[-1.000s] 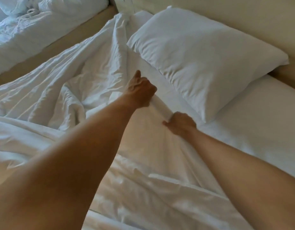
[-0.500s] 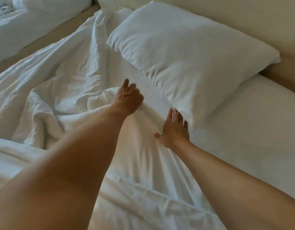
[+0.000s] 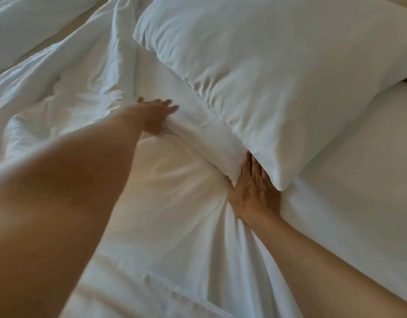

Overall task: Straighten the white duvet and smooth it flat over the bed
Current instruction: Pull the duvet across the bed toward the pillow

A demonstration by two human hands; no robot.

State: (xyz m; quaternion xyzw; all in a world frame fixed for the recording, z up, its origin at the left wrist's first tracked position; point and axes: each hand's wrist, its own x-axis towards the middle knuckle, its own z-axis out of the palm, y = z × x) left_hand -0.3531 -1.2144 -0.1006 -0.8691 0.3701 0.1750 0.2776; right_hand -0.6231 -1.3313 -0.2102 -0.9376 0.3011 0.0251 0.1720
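Left grip (image 3: 155,117) outstretched, spread flat, palm down; right grip (image 3: 253,191) likewise flat, straight-fingered, palm down.

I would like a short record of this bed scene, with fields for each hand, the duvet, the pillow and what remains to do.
left hand: fingers straight, pressing the folded top edge of the duvet
right hand: flat on the duvet, fingertips at the pillow corner
duvet: bunched and creased beyond the left hand, wrinkles fanning out from the right hand
pillow: white, lying partly on the bare sheet
remaining: duvet not yet flat
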